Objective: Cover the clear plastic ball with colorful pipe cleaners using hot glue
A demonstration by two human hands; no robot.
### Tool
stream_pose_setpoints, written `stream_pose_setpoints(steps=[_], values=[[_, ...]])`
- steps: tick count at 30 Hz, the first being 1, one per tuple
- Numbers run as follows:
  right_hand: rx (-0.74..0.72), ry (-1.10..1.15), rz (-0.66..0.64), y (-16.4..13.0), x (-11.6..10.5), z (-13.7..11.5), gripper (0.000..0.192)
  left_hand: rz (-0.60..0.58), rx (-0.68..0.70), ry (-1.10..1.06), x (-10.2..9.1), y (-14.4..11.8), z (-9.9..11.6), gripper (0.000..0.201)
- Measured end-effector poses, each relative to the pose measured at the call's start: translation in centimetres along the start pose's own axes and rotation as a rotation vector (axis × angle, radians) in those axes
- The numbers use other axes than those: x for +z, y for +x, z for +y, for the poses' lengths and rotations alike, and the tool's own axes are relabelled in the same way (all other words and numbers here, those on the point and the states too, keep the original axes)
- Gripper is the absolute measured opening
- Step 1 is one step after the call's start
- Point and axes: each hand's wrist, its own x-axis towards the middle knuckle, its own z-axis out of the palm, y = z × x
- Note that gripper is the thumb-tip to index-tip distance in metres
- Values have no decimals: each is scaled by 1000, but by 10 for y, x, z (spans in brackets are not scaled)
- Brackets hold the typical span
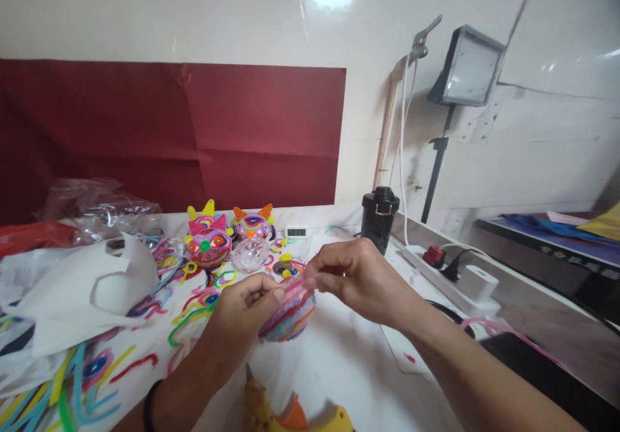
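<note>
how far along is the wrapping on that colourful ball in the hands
Done: two finished horned pipe-cleaner heads, pink and purple with orange horns, stand at the back. In hand: the left hand holds a ball wrapped in multicoloured pipe cleaners while the right hand pinches a pink strand at its top. Left: it has no eyes or horns yet; a clear plastic ball remains bare, and loose pipe cleaners lie about.

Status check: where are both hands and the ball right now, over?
Left hand cradles the striped ball. Right hand pinches a pink strand at its top. Glue gun lies just below, apart from both hands.
</note>
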Motion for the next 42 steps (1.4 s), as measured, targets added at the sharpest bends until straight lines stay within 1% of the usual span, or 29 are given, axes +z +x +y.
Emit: stream_pose_setpoints(steps=[3,5,6,9,11,14,18,21,25,29,31,34,38,42], values=[[195,248,-20,3,2,7,7,1,-13,9,0,-1,1,22],[270,357,-11,5,2,12,7,12,-31,-7,-1,-1,0,21],[281,370,-2,6,1,13,8,18,-40,-17,-1,-1,0,21],[243,301,-6,5,-3,12,8,11,-62,-39,-1,-2,-1,21],[175,185,-8,2,-5,7,9,1,-66,-44,1,-2,-1,22],[81,-14,-4,-1,-4,-1,14,21,-59,-35,2,-1,0,21],[57,-117,-33,-1,0,-3,14,29,-18,17,1,0,-2,20],[66,-124,-52,0,2,0,14,10,11,53,0,0,-5,21],[65,-142,-80,-1,3,0,15,18,3,86,0,-1,-6,22],[51,-234,-131,-2,3,-3,17,27,6,116,0,-1,-6,22],[38,-274,-133,-2,4,-3,17,27,15,122,0,-1,-7,22],[39,-275,-100,-1,6,-4,17,48,34,129,0,0,-8,21],[101,-204,-71,0,8,-4,14,95,60,146,0,0,-9,20],[194,-114,-58,1,10,-2,14,107,63,143,1,0,-9,20]])
